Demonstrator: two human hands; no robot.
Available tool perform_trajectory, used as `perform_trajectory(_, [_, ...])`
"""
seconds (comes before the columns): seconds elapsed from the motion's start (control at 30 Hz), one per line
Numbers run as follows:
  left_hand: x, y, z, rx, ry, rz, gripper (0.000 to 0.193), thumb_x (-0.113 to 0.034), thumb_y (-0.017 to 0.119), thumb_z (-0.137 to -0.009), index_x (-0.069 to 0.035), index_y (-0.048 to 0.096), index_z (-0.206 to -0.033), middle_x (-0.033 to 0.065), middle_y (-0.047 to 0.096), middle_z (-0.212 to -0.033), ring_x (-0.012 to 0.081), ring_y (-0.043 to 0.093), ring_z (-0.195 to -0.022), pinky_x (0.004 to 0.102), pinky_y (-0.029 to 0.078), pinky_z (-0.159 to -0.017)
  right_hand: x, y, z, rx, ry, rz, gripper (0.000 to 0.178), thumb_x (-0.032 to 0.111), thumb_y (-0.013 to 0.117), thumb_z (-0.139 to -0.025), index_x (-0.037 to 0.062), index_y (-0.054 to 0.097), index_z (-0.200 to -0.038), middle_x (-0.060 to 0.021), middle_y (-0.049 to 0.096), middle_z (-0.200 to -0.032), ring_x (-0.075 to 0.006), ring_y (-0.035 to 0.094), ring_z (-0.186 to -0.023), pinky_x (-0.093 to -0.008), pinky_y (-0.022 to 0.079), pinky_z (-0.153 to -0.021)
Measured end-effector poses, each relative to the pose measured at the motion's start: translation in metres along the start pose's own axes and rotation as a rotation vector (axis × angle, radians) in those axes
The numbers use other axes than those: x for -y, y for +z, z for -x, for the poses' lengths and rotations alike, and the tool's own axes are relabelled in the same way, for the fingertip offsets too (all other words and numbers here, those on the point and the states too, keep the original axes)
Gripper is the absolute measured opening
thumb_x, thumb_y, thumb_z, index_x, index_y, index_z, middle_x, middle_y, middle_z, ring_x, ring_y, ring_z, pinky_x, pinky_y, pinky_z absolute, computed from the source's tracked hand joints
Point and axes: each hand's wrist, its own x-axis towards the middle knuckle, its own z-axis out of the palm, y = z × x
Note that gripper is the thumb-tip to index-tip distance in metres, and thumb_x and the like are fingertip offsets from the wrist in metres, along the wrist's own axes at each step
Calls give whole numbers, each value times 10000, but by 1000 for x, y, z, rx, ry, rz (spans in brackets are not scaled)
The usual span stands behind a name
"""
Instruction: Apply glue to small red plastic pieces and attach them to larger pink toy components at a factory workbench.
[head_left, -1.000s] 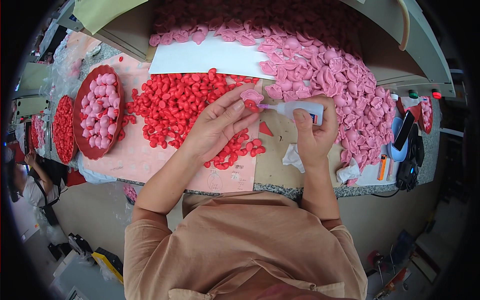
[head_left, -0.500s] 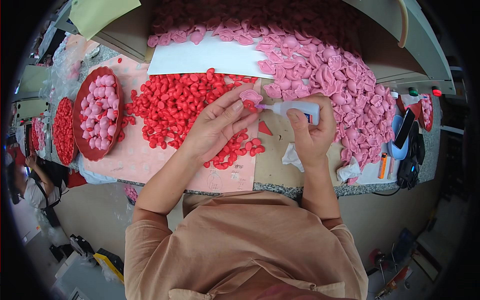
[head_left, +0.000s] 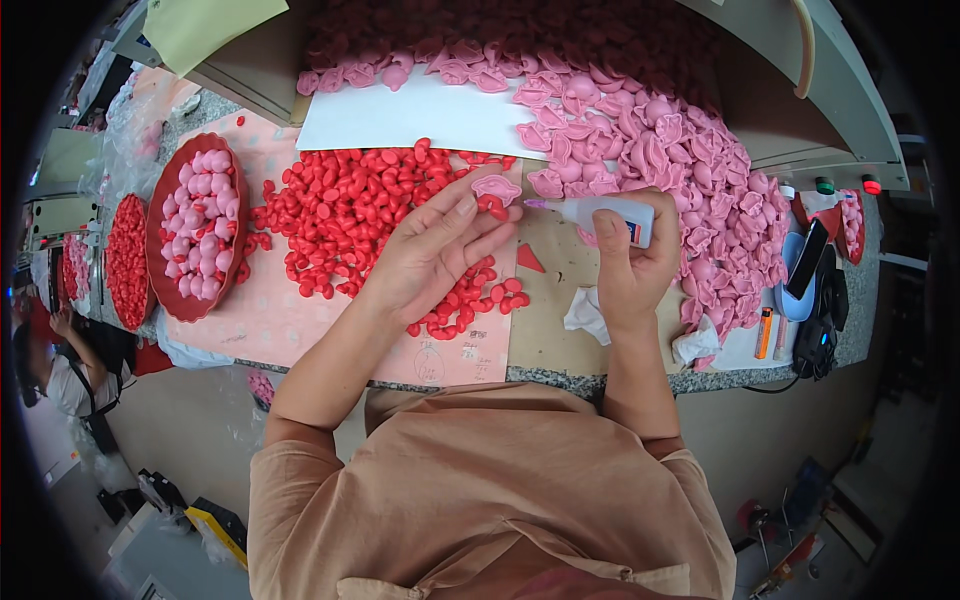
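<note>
My left hand (head_left: pixel 425 250) is half curled, palm up, holding a red bean-shaped piece (head_left: pixel 491 206) and a pink ruffled piece (head_left: pixel 497 187) at its fingertips. My right hand (head_left: pixel 637 265) is wrapped round a small translucent glue bottle (head_left: pixel 590 211), tilted on its side. The bottle's thin purple nozzle points left toward the two pieces, with a small gap between. Under my left hand spreads a heap of red pieces (head_left: pixel 345 205). Beyond my right hand lies a large pile of pink ruffled pieces (head_left: pixel 690 180).
A red scalloped tray (head_left: pixel 160 285) at the left holds pink and red pieces; another container (head_left: pixel 127 255) of red pieces stands beside it. Crumpled tissue (head_left: pixel 587 312) lies near the front edge. At the right are a phone (head_left: pixel 808 257) and an orange tube (head_left: pixel 765 333). Another person (head_left: pixel 80 365) sits far left.
The glue bottle has moved right, and its nozzle has come away from the red piece. My left hand has shifted the pieces slightly to the left.
</note>
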Motion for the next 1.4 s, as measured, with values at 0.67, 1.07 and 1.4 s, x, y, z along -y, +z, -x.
perform_trajectory(0.67, [2, 1, 0, -8, 17, -92, 413, -127, 454, -936, -10, 364, -1321, 97, 515, -1215, 212, 530, -1097, 340, 412, -991, 3, 2, 1, -21, 46, -122, 217, 161, 680, -801, 16, 528, -856, -37, 540, -758, -69, 490, -632, -203, 389, -559])
perform_trajectory(1.07, [5, 1, 3, 22, -20, -177, 439, -116, 459, -932, -5, 337, -1338, 89, 518, -1197, 195, 561, -1050, 347, 430, -978, 0, 2, 5, 70, 72, -154, 263, 244, 614, -863, 23, 482, -915, -29, 523, -833, -67, 457, -678, -200, 389, -594])
perform_trajectory(1.4, [5, 3, 3, 14, -41, -183, 433, -136, 439, -942, -4, 334, -1341, 113, 496, -1228, 208, 559, -1054, 347, 430, -974, -1, 2, 6, 57, 118, -198, 240, 192, 659, -820, 5, 528, -895, -49, 555, -774, -89, 523, -671, -213, 419, -599])
